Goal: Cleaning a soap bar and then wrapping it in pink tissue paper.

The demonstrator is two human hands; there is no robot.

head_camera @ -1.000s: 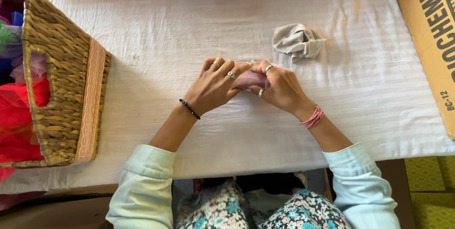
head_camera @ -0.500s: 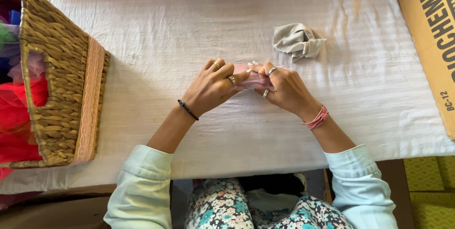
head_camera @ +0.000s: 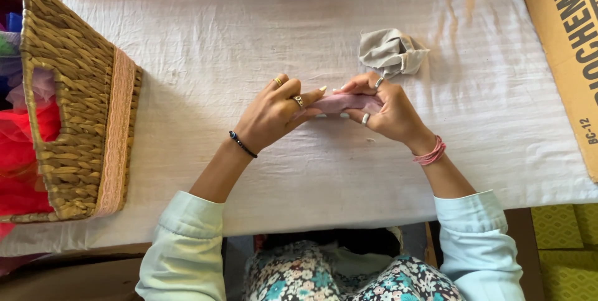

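- A small pink cloth piece, soft and folded into a narrow strip, lies stretched between both hands just above the middle of the table.
- The left hand pinches its left end, fingers curled close with the index finger pointing out over the cloth; two rings show on it, and a dark bracelet at the wrist.
- The right hand closes round the right end, fingers bent tight on the fabric; it wears rings and a pink wrist band.
- Just beyond the right hand sits a crumpled grey cloth, bunched and creased.
- The table wears a white cloth, finely ribbed and wrinkled.
- At the left stands a woven wicker basket with a lace-trimmed rim, holding red and coloured fabrics.
- A brown cardboard box lies at the right edge.
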